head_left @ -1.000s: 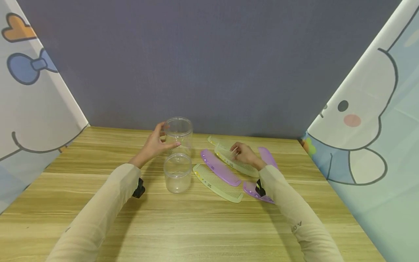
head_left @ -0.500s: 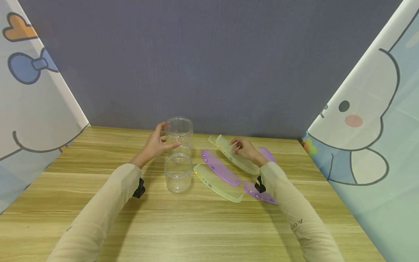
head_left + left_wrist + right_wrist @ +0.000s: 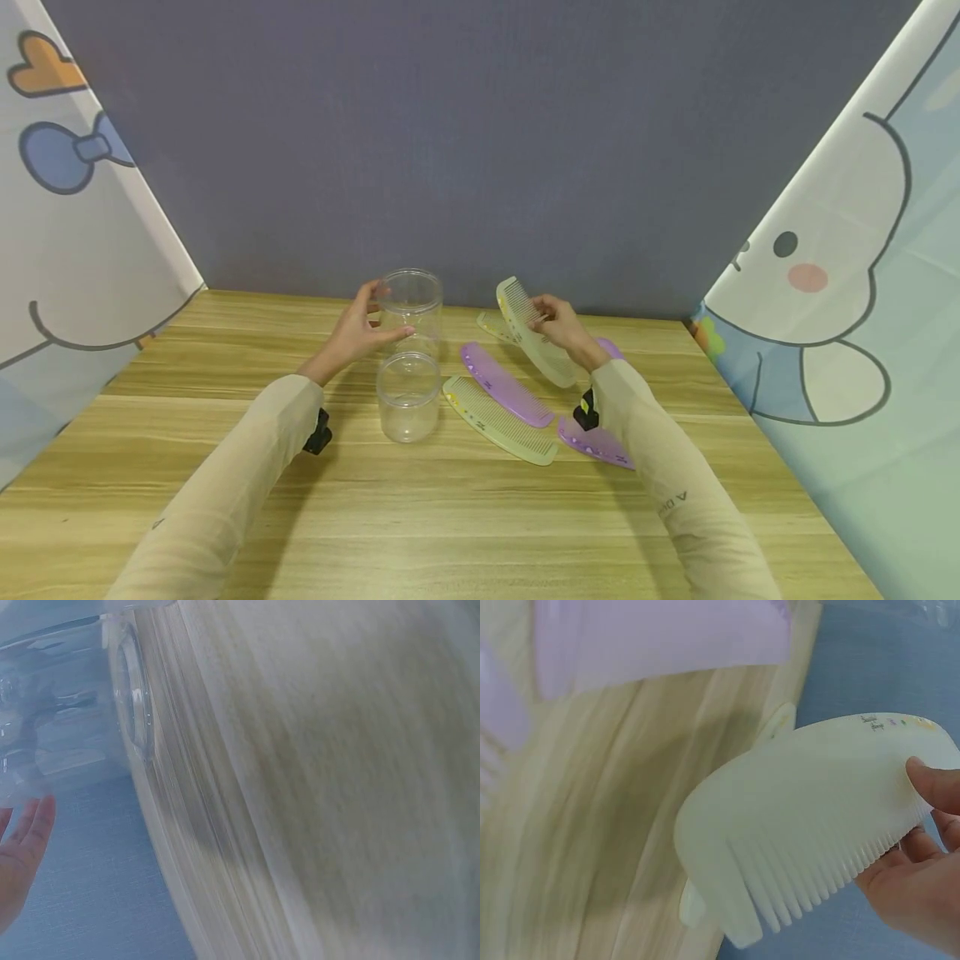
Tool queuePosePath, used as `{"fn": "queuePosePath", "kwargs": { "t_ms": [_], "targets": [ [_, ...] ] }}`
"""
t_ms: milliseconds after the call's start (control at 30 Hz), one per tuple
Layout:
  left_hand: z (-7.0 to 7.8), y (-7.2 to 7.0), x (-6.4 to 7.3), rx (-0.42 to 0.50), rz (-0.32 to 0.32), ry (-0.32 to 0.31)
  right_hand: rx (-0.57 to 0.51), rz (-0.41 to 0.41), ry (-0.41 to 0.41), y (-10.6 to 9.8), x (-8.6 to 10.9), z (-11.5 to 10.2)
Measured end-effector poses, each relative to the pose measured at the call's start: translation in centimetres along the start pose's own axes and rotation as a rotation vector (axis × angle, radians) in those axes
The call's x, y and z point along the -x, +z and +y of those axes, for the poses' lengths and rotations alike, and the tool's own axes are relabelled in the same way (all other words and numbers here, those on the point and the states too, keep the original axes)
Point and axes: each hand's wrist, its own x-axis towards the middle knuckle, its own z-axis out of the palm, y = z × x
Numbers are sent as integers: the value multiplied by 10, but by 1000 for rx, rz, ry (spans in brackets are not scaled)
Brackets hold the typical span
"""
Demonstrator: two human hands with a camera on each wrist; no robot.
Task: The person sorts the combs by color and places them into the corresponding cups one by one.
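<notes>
In the head view, my left hand point(image 3: 362, 331) holds a tall clear plastic jar point(image 3: 426, 323), thumb on its near side and fingers at the back. A second clear jar point(image 3: 407, 421) stands just in front. The left wrist view shows fingertips point(image 3: 43, 814) against the jar wall point(image 3: 67, 720). My right hand point(image 3: 562, 327) pinches a pale green comb point(image 3: 534, 342), tilted with one end raised. Seen from the right wrist, the thumb point(image 3: 930, 784) lies on the comb's point(image 3: 795, 795) face, other fingers behind. Another pale green comb point(image 3: 491, 327) lies partly hidden beneath it.
On the wooden table point(image 3: 375, 517) lie a purple comb point(image 3: 504, 383) and a green comb point(image 3: 498, 423) right of the jars. Another purple comb point(image 3: 592, 442) is partly under the right sleeve; one more point(image 3: 611, 347) shows behind the right wrist. A grey panel point(image 3: 465, 150) closes the back.
My right hand has lifted the pale green comb up from the table, its far end rising and tilting. The left hand and both jars have stayed in place.
</notes>
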Motion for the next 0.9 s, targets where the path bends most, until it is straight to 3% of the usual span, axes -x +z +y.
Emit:
{"fn": "queuePosePath", "kwargs": {
  "t_ms": [167,533,900],
  "targets": [
    [-19,2,-7,-29,11,5,-82,48,21,3,-5,-8],
    [-18,2,-6,-37,13,1,-259,169,48,15,-18,-28],
    [-19,2,-6,-40,16,4,-407,253,-6,18,-32,-49]
  ]
}}
